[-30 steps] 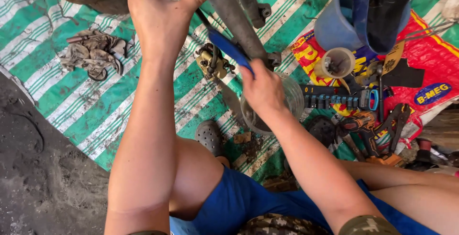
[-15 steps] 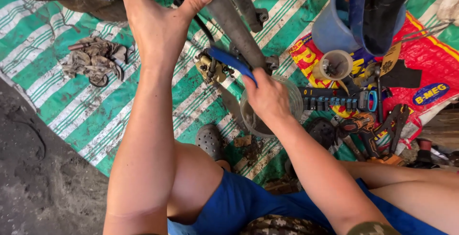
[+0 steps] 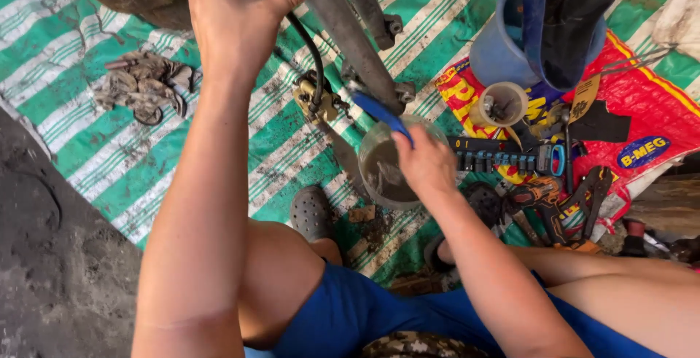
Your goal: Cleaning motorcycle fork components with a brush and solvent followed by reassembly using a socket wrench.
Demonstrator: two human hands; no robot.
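Striped mat (image 3: 87, 132): frame (image 3: 350, 30), judged stiff and heavy, gripped by left hand (image 3: 233, 15); brush (image 3: 383, 114), judged light, pinched at handle by right hand (image 3: 426, 165).

Right hand (image 3: 426, 161) now sits lower and further right than a second ago, over the rim of the clear plastic tub of muddy liquid (image 3: 390, 165), where earlier it was above the tub near the grey metal frame tube (image 3: 350, 37). The blue-handled brush (image 3: 383, 114) gripped in it is tilted up-left, its tip just under the tube's lower end. Left hand (image 3: 233, 15) is higher in the frame, thumb spread to the right, the fingers now cut off by the top edge. The grey clog (image 3: 312, 212) shows more fully beside the knee.
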